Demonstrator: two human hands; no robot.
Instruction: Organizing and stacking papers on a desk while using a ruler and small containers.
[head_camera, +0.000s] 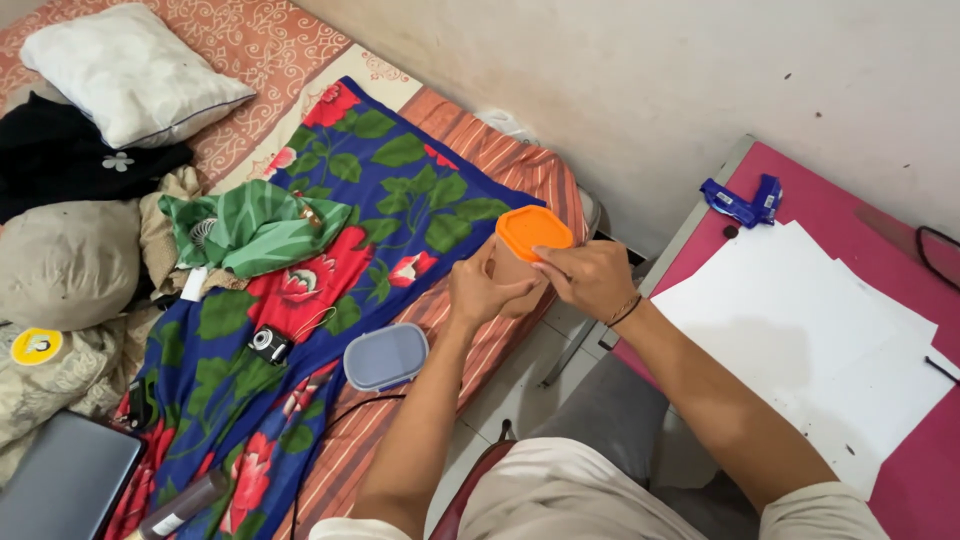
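Above the bed (470, 140), your left hand (484, 290) clenches the jar (512, 268) to steady it while your right hand (590, 278) grips its orange lid (533, 231).

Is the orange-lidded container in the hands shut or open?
Shut: the orange octagonal lid sits flat on the container, held by left hand and right hand.

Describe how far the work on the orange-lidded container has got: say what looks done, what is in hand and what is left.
Done: the container is lifted off the bed and held in the air. In hand: the left hand wraps its body, while the right hand has fingers at the rim of the orange lid. Left: the lid still sits on top, so it is not off. A second, grey-lidded container lies untouched on the bed.
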